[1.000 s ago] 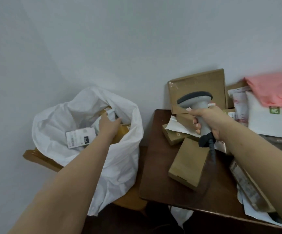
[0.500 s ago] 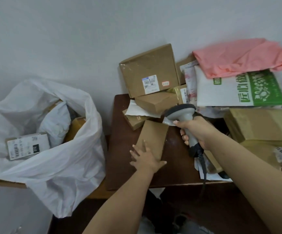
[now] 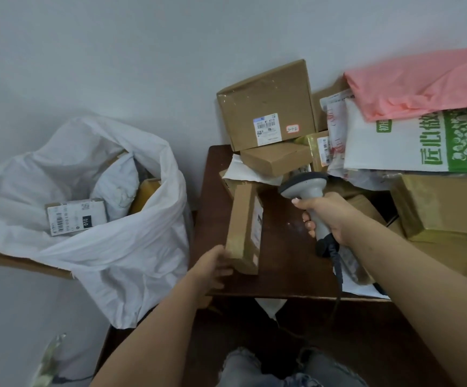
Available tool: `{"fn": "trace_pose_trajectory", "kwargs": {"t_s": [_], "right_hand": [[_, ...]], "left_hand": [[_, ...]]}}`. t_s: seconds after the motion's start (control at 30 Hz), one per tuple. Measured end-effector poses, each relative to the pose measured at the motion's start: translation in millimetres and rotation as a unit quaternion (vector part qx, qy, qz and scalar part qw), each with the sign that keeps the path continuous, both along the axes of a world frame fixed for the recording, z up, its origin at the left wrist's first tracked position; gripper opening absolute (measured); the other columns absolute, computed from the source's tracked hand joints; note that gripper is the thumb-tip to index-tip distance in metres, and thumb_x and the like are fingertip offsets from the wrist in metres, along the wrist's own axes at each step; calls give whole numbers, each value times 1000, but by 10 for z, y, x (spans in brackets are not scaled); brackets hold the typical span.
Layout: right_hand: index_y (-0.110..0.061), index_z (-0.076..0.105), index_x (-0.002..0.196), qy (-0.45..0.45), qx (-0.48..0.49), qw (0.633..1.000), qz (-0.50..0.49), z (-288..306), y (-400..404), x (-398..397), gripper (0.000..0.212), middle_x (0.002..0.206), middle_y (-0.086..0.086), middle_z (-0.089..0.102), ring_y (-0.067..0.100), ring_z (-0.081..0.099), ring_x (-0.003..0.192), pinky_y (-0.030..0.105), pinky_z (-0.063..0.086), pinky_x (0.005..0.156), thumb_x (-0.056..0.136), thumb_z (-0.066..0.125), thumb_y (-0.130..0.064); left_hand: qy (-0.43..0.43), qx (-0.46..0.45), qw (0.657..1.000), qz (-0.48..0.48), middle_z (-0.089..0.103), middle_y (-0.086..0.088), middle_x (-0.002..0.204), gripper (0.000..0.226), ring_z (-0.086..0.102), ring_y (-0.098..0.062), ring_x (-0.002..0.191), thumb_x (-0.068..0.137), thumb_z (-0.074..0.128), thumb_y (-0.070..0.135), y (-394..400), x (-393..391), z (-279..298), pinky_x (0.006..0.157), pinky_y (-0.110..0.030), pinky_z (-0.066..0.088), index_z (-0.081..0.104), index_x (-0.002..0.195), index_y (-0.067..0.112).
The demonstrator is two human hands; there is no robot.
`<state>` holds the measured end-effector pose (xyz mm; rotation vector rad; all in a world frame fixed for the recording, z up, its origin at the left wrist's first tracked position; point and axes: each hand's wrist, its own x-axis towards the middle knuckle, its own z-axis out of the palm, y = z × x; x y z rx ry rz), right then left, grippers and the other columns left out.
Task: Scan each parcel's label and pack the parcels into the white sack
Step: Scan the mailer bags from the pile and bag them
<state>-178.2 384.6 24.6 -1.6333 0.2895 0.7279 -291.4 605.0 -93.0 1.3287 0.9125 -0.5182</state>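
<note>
**A:** Which parcel are you on?

**B:** The slim brown box [image 3: 243,229] on the dark wooden table [image 3: 282,263], near its left edge. My left hand [image 3: 212,268] grips it at the near end, fingers curled round the near corner. It is tipped up on a long side, so a narrow brown face looks at me and the face with the white label [image 3: 257,222] turns to the right.

**A:** How does its length run?

**B:** Away from me, near end at my hand, far end pointing toward the pile of boxes by the wall and leaning slightly right.

**A:** And the other hand?

**B:** My right hand [image 3: 328,216] is wrapped round the handle of the grey scanner [image 3: 306,192]. The handle stands roughly upright, the dark head is at the top, tilted left toward the box, and the black cable [image 3: 337,269] hangs from the bottom over the table's front edge. Scanner and box are near each other but apart.

**A:** Where's the sack?

**B:** The white sack [image 3: 120,255] stands open left of the table, just beside it. A labelled carton [image 3: 75,216] lies inside, barcode up, with a white padded bag [image 3: 117,188] behind it.

**A:** What's still on the table?

**B:** A big labelled box [image 3: 265,104] leaning on the wall, a smaller brown one [image 3: 277,162] in front of it, and to the right a green-and-white bag [image 3: 422,143] under a pink one [image 3: 416,82].
</note>
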Motion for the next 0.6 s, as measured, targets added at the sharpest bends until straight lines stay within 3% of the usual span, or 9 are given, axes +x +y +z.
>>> {"fn": "trace_pose_trajectory", "kwargs": {"t_s": [0.03,0.1,0.17,0.27,0.4,0.5,0.6], "right_hand": [[-3,54,94,2,3,1000,5,2,31,-8,16,59,7,45,14,40,41,25,39,39,93,66,-13],[-4,53,90,8,7,1000,14,10,92,-25,15,59,7,45,14,39,41,25,38,39,93,65,-12],[-4,53,89,12,8,1000,22,28,144,-56,15,59,7,45,15,39,43,25,38,39,93,65,-13],[-5,53,90,7,6,999,31,65,190,-107,14,59,7,45,15,39,44,25,38,40,94,64,-13],[-4,52,90,2,12,999,39,90,192,-153,16,57,7,44,14,39,40,23,38,38,93,65,-12],[-5,52,89,-2,19,999,47,106,213,-181,17,55,5,45,13,39,38,23,38,38,92,67,-12],[-6,52,89,-10,21,998,61,147,289,-209,18,55,4,46,12,40,39,23,38,38,90,69,-13]], "left_hand": [[5,-1,999,48,60,-8,130,26,57,-23,108,92,45,33,61,-50,-30,98,-48,35,60,111,22],[-6,19,995,99,59,-5,128,34,58,-25,111,95,46,41,123,-88,-31,99,-49,37,55,115,16],[-20,71,992,100,55,-2,124,46,55,-28,117,93,53,52,141,-72,3,94,-48,43,47,123,18],[-33,165,983,76,56,-10,127,60,55,-27,108,88,69,41,147,-45,-33,80,-40,50,48,132,5],[-39,139,985,98,63,-9,101,55,61,-24,96,84,76,27,207,-93,-90,74,-35,52,54,125,-1],[-74,133,982,109,67,-10,105,52,66,-24,97,82,78,26,313,-142,-30,74,-32,56,56,122,0],[-121,127,976,132,66,-7,104,44,65,-18,89,81,78,24,425,-160,151,63,-23,52,56,115,6]]}}
